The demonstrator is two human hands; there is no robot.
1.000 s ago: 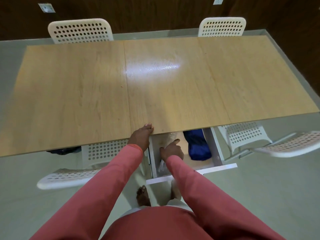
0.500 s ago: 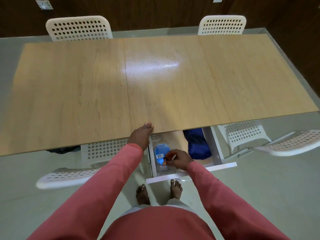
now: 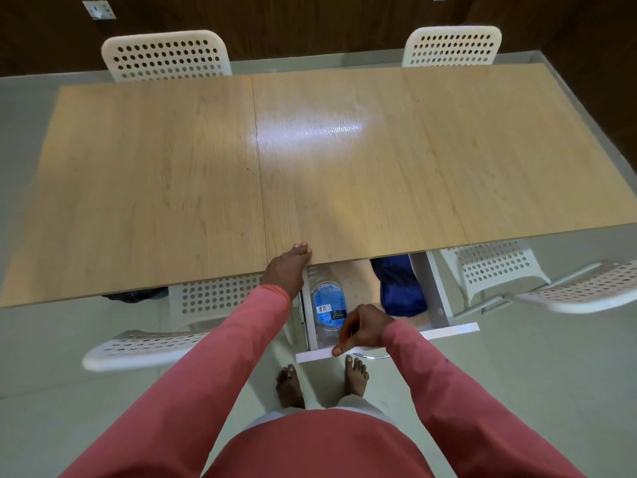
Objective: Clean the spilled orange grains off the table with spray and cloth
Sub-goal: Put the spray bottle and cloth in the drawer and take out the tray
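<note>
A long wooden table (image 3: 172, 188) carries a few tiny orange specks (image 3: 247, 168) near its left seam. Below its near edge a white drawer (image 3: 451, 328) stands pulled out. In the drawer lies a clear bottle with a blue label (image 3: 327, 301), and a blue cloth (image 3: 398, 288) sits to its right. My left hand (image 3: 287, 267) rests with straight fingers on the table's near edge, left of the drawer. My right hand (image 3: 363, 327) grips the drawer's front panel, thumb on the white front and fingers curled behind it, just beside the bottle's near end.
White perforated chairs stand around: two at the far side (image 3: 165, 55) (image 3: 451, 46), one at my left (image 3: 144, 346), and two at my right (image 3: 489, 267) (image 3: 586, 291). My bare feet (image 3: 322, 384) stand on the pale floor just below the drawer. A dark wall runs behind.
My right hand has come back out of the drawer to its front panel, leaving the bottle lying uncovered inside. My left hand has stayed on the table edge.
</note>
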